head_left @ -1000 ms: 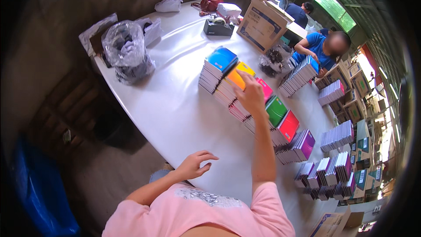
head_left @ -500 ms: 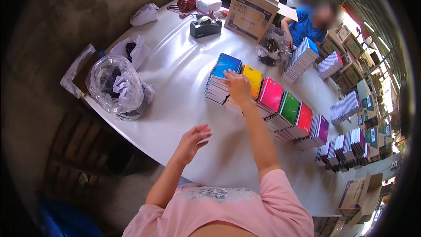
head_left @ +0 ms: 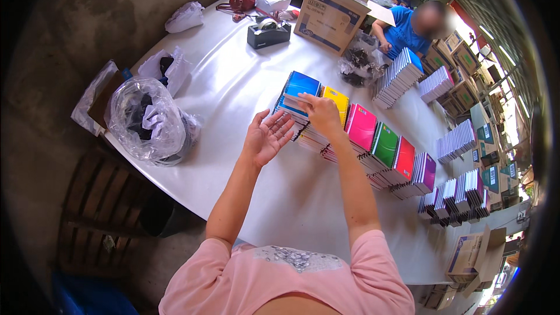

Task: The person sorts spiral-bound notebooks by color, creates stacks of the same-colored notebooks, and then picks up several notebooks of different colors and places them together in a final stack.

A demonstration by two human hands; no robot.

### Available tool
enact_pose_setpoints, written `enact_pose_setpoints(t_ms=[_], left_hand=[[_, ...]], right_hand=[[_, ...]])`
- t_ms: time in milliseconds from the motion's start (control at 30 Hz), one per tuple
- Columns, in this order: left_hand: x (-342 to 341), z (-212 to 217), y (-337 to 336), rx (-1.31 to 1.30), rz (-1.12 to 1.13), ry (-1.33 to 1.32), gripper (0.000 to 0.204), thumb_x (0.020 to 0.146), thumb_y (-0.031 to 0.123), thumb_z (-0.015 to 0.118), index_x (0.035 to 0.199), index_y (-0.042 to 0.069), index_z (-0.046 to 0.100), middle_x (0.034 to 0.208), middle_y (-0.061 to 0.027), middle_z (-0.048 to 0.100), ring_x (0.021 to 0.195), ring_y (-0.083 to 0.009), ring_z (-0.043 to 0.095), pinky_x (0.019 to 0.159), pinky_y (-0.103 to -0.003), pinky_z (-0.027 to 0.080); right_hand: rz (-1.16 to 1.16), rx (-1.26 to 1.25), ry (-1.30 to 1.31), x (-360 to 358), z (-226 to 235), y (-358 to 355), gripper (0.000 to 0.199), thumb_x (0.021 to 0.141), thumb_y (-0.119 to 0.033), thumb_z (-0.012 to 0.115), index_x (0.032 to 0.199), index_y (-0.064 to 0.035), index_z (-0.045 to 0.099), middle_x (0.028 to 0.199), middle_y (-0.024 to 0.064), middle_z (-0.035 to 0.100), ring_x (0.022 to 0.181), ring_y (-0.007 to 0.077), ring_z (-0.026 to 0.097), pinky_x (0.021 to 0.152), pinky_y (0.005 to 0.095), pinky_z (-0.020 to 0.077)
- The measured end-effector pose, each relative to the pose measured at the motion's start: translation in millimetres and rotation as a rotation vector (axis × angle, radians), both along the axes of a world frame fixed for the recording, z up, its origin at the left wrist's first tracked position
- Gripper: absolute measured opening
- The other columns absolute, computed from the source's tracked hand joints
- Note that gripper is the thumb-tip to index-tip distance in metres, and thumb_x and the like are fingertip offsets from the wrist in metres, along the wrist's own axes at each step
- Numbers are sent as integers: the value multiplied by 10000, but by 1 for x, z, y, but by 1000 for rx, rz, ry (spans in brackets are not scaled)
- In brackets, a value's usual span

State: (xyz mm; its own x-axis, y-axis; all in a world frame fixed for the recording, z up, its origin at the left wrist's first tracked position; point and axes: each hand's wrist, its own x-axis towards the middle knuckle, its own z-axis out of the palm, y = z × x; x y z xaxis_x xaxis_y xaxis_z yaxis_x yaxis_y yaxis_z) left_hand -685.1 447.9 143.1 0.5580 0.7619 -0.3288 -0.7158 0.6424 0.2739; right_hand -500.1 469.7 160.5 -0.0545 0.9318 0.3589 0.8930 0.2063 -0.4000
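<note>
The right hand [head_left: 318,112] pinches the blue notebook [head_left: 299,85] atop the leftmost stack in a row of coloured stacks on the white counter [head_left: 233,87]. The left hand [head_left: 267,136] hovers spread, palm up, just left of it, holding nothing.

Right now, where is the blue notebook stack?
In the head view, the blue notebook stack sits on the white table, at the left end of the coloured row, beside the yellow stack, with the right hand on it.

Notebook stacks [head_left: 361,140] run in a row across the table [head_left: 233,81], bag [head_left: 149,119] at its left edge, box [head_left: 329,14] behind
</note>
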Motion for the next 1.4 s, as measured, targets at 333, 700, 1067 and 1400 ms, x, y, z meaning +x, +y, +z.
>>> enact_pose_setpoints(t_ms=[333,700,1067,1400], left_hand=[[-20,-2,-17,151,-236,-350,500,837,285,500,1227,-14,411,1135,-140,525,1047,-270,542,852,-454,485],[-25,-17,-61,196,-149,300,573,706,35,603,1228,34,367,1064,-137,544,943,-250,593,738,-410,560],[-6,-51,-96,143,-289,221,493,801,77,624,1226,56,375,1136,-93,545,1010,-207,573,835,-346,501],[15,-60,-106,184,-335,303,488,863,271,574,1261,75,370,1183,-90,529,1030,-212,564,832,-340,498]], right_hand=[[40,347,-481,-45,17,-80,181,815,-268,583,956,-155,603,939,49,640,829,156,608,824,365,382],[-118,112,-295,54,-18,-68,367,753,-209,654,1102,-116,588,1165,86,565,1094,210,526,977,431,317],[363,116,-182,18,-5,-160,223,755,-164,642,960,-85,608,1059,61,594,1034,181,554,970,475,337],[-257,328,206,58,-5,-160,256,766,44,559,1000,-44,618,950,78,655,966,213,607,930,361,404]])
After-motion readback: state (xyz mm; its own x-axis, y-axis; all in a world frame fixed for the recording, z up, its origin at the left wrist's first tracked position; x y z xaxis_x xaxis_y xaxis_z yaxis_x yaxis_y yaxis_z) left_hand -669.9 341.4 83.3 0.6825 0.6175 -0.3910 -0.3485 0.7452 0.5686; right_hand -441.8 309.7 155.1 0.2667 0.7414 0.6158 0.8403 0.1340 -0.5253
